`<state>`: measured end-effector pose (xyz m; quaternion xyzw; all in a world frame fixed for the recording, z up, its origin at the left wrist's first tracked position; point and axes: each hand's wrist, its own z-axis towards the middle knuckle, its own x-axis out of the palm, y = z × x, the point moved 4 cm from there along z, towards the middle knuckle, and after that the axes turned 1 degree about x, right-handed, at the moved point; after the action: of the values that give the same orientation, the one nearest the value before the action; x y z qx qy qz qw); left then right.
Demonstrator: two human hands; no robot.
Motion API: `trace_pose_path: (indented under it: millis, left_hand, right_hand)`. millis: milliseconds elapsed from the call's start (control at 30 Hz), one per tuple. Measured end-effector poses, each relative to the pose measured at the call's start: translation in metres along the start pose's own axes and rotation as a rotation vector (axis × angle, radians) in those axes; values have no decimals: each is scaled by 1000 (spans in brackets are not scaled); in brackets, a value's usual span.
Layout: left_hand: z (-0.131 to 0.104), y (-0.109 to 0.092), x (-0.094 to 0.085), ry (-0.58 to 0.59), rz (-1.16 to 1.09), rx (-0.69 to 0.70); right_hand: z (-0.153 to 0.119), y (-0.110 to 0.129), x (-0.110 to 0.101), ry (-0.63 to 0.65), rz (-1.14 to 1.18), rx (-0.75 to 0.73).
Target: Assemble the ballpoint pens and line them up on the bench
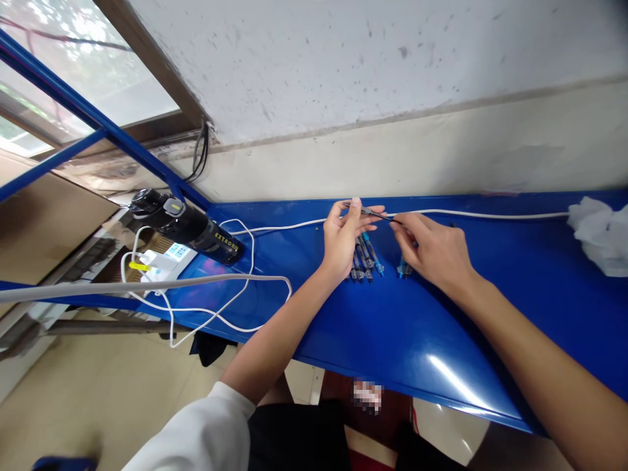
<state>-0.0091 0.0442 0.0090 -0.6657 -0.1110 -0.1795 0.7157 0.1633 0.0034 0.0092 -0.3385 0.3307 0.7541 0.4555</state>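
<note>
A slim, dark pen [369, 210] stretches between my two hands above the blue table [343, 327]. My left hand [341, 235] pinches its grey end between thumb and fingers, the other fingers stretched out behind it. With closed fingertips, my right hand [432, 248] grips the thin, dark end; whether that is a separate refill I cannot tell. Below my left hand lie several pens [366, 258] with clear and blue parts, side by side and partly hidden by it. More blue pen parts [403, 268] show under my right hand, mostly covered.
A black bottle [196, 226] stands at the left beside a white power strip [169, 261]. White cable [220, 314] loops over the table's left end, and another stretch runs along the back. Crumpled white plastic [601, 235] lies far right. The wall [392, 144] rises behind the table.
</note>
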Motion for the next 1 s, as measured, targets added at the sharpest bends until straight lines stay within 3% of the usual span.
trace_pose_path:
  millis: [233, 433, 733, 1000]
  left_hand:
    - [2, -1, -4, -10, -25, 50]
    - [2, -1, -3, -16, 0, 16]
    - [1, 1, -1, 37, 26, 42]
    - [0, 3, 2, 49, 7, -21]
  right_hand:
    - [0, -1, 0, -7, 4, 24]
    - [0, -2, 2, -2, 6, 35]
    - [0, -2, 1, -12, 11, 6]
    - [0, -1, 1, -7, 25, -3]
